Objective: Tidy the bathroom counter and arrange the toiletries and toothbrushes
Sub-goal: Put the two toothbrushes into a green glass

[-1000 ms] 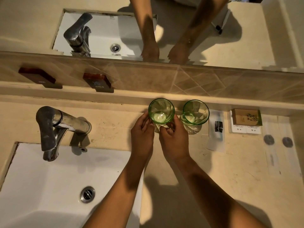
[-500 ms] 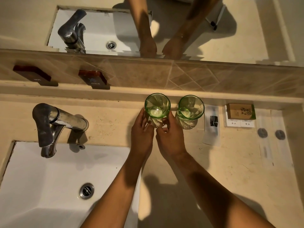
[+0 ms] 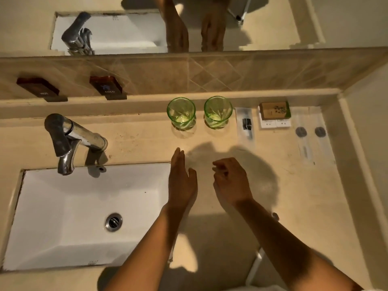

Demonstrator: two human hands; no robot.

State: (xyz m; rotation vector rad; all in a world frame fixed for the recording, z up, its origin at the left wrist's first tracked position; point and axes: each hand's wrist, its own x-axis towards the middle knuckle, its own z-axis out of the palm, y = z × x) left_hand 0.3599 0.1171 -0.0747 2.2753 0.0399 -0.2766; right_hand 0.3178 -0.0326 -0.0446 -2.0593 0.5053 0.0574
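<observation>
Two green glass tumblers stand upright side by side at the back of the counter, the left tumbler (image 3: 181, 113) and the right tumbler (image 3: 218, 111). To their right lie a clear sachet with a black item (image 3: 245, 125), a small brown soap box (image 3: 274, 110) on white packets, and two clear wrapped packs (image 3: 310, 135). My left hand (image 3: 181, 181) hovers flat with fingers straight, well in front of the left tumbler, holding nothing. My right hand (image 3: 231, 181) is beside it, fingers loosely curled and empty.
A white basin (image 3: 63, 217) with a chrome tap (image 3: 69, 139) fills the left. HOT and COLD blocks (image 3: 106, 85) sit on the tiled ledge under a mirror (image 3: 273, 22). The beige counter (image 3: 294, 196) ends at a wall on the right.
Both hands have let go of the left tumbler and pulled back toward me. The tumbler stays upright next to the other one.
</observation>
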